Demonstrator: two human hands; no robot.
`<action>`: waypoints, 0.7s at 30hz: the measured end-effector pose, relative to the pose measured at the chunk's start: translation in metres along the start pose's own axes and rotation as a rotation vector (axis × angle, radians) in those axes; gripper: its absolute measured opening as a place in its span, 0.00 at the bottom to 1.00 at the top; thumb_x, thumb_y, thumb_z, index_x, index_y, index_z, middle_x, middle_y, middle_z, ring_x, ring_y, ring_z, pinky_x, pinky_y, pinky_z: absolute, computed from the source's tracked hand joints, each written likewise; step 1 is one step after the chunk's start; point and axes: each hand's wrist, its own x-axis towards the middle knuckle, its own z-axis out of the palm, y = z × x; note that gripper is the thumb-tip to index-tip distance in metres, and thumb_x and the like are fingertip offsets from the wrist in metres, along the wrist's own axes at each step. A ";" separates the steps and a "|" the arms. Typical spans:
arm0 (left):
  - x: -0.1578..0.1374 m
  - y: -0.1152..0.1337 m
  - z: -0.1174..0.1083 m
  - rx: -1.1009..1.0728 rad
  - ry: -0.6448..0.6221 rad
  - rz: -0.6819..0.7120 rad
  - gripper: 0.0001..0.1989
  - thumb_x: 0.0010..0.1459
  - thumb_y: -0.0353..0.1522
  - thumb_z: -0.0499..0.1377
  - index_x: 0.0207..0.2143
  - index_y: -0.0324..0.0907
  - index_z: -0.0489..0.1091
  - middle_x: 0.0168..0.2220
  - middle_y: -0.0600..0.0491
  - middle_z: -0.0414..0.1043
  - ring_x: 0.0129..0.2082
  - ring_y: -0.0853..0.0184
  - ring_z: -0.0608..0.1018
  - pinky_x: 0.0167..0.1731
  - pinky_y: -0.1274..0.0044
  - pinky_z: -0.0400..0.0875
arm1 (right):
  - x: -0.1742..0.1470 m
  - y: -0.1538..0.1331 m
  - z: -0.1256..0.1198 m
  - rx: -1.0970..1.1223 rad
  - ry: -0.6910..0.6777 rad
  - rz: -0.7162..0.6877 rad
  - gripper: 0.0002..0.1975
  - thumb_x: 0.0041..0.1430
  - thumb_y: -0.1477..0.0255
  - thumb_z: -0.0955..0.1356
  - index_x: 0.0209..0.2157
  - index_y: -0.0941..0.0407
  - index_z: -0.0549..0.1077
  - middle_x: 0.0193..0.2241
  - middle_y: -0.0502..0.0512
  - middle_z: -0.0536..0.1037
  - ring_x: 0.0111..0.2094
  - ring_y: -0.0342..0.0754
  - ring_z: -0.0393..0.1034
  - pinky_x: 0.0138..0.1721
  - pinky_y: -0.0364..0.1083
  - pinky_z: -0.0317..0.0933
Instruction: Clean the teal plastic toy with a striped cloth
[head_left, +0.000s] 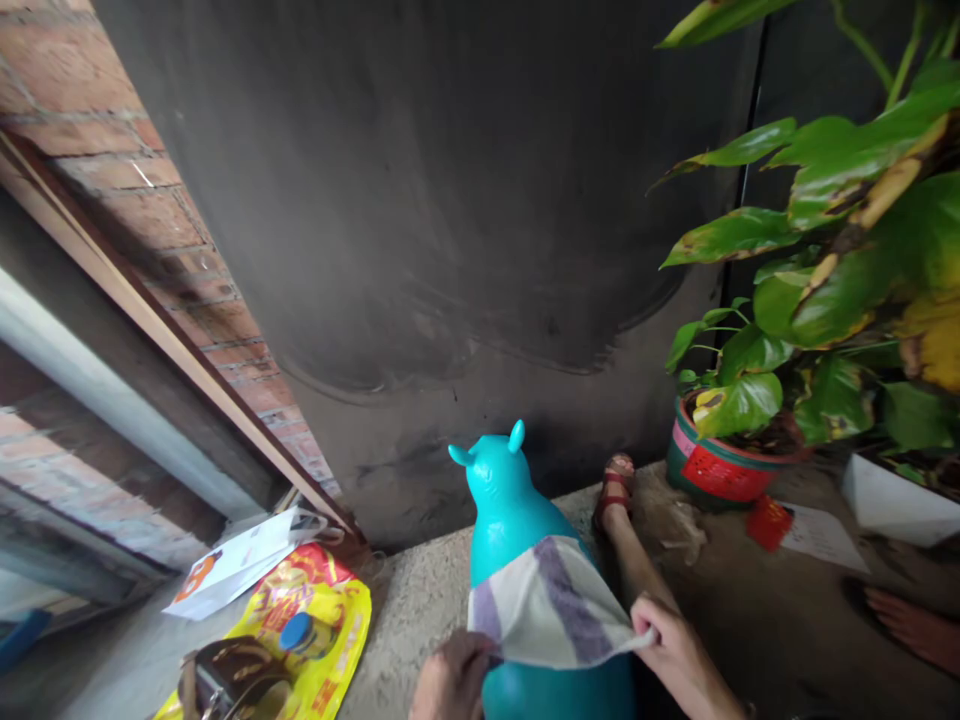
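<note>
A turquoise animal-shaped toy point(504, 505) with two small ears stands on the concrete floor right in front of me. A white cloth with purple stripes point(551, 605) lies draped over its back. My left hand point(452, 678) grips the cloth's left edge against the toy's side. My right hand point(671, 655) pinches the cloth's right corner and holds it out from the toy. My leg and a foot in a red sandal point(615, 485) stretch out to the right of the toy.
A dark wall point(450, 200) rises close behind the toy, with brickwork point(150, 200) at left. A potted leafy plant point(724, 465) stands at right. A yellow plastic bag point(315, 620), white paper bag point(240, 560) and brown item point(225, 680) lie at lower left.
</note>
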 end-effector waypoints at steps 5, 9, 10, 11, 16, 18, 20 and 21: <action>0.005 0.053 -0.063 -0.075 0.038 0.063 0.20 0.56 0.49 0.52 0.34 0.45 0.73 0.30 0.55 0.76 0.31 0.69 0.73 0.33 0.78 0.66 | 0.038 -0.054 -0.051 0.161 -0.024 -0.074 0.10 0.52 0.66 0.63 0.22 0.52 0.56 0.24 0.45 0.62 0.27 0.42 0.57 0.30 0.41 0.54; 0.013 0.065 -0.089 -0.071 0.060 0.055 0.20 0.55 0.48 0.54 0.32 0.42 0.74 0.29 0.57 0.74 0.30 0.70 0.70 0.33 0.78 0.64 | 0.073 -0.100 -0.062 0.056 -0.055 -0.101 0.07 0.48 0.69 0.63 0.22 0.52 0.58 0.22 0.44 0.61 0.26 0.42 0.56 0.27 0.41 0.50; 0.017 0.065 -0.093 -0.067 0.068 0.048 0.20 0.55 0.48 0.54 0.31 0.42 0.74 0.28 0.57 0.73 0.30 0.70 0.70 0.32 0.78 0.64 | 0.081 -0.109 -0.060 0.026 -0.056 -0.107 0.05 0.46 0.69 0.62 0.21 0.52 0.59 0.21 0.44 0.61 0.25 0.42 0.55 0.26 0.41 0.50; 0.021 0.065 -0.096 -0.063 0.079 0.045 0.19 0.55 0.47 0.54 0.31 0.41 0.74 0.27 0.57 0.72 0.30 0.70 0.69 0.32 0.78 0.63 | 0.087 -0.118 -0.059 0.008 -0.052 -0.118 0.05 0.44 0.70 0.62 0.21 0.52 0.59 0.20 0.44 0.61 0.24 0.42 0.55 0.25 0.41 0.49; 0.031 0.071 -0.114 -0.057 0.175 0.087 0.18 0.55 0.46 0.54 0.35 0.41 0.74 0.28 0.57 0.73 0.30 0.69 0.71 0.33 0.78 0.65 | 0.102 -0.148 -0.063 -0.028 0.016 -0.201 0.07 0.49 0.68 0.62 0.21 0.52 0.61 0.23 0.46 0.64 0.27 0.43 0.58 0.30 0.42 0.53; 0.029 0.074 -0.115 -0.027 0.205 0.111 0.18 0.55 0.46 0.54 0.34 0.42 0.74 0.28 0.57 0.74 0.30 0.69 0.71 0.32 0.78 0.65 | 0.100 -0.148 -0.066 -0.037 0.031 -0.227 0.09 0.51 0.66 0.62 0.21 0.52 0.60 0.23 0.47 0.65 0.27 0.43 0.58 0.32 0.43 0.54; 0.024 0.072 -0.107 0.023 0.221 0.121 0.17 0.56 0.45 0.53 0.32 0.43 0.74 0.28 0.57 0.74 0.31 0.69 0.72 0.32 0.78 0.65 | 0.092 -0.134 -0.061 -0.036 0.042 -0.228 0.09 0.52 0.66 0.62 0.21 0.52 0.60 0.23 0.47 0.65 0.26 0.43 0.58 0.31 0.43 0.55; 0.020 0.068 -0.098 0.050 0.209 0.117 0.16 0.56 0.44 0.52 0.32 0.44 0.74 0.29 0.57 0.74 0.31 0.69 0.72 0.32 0.78 0.65 | 0.085 -0.122 -0.055 -0.036 0.046 -0.222 0.09 0.52 0.66 0.62 0.21 0.52 0.59 0.23 0.47 0.65 0.26 0.44 0.58 0.30 0.43 0.55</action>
